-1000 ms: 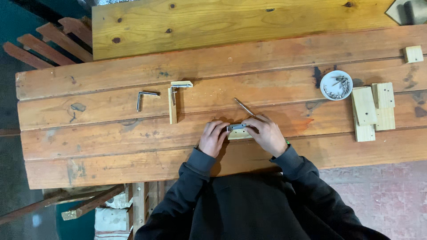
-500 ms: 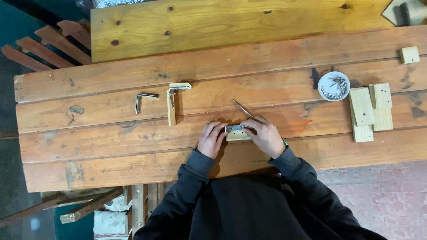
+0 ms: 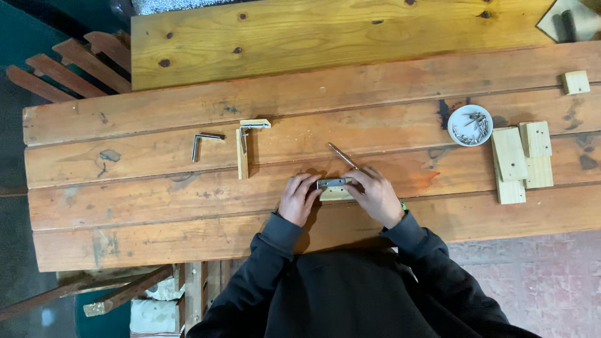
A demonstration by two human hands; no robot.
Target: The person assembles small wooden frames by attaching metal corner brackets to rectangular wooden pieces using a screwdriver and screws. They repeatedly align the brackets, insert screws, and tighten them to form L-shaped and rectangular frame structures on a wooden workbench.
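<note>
My left hand (image 3: 299, 199) and my right hand (image 3: 375, 196) meet at the middle of a plank workbench (image 3: 125, 206). Between them lies a small pale wood block (image 3: 335, 193) with a grey metal bracket (image 3: 332, 183) on top; the fingers of both hands pinch its ends. A thin metal rod, perhaps a screwdriver (image 3: 342, 155), slants away from my right hand's fingertips; whether that hand grips it I cannot tell.
A pale L-shaped wood piece with a bracket (image 3: 245, 147) and a loose metal angle bracket (image 3: 201, 143) lie to the left. A white dish of screws (image 3: 471, 124), stacked wood blocks (image 3: 519, 159) and a small wood cube (image 3: 575, 82) sit at the right.
</note>
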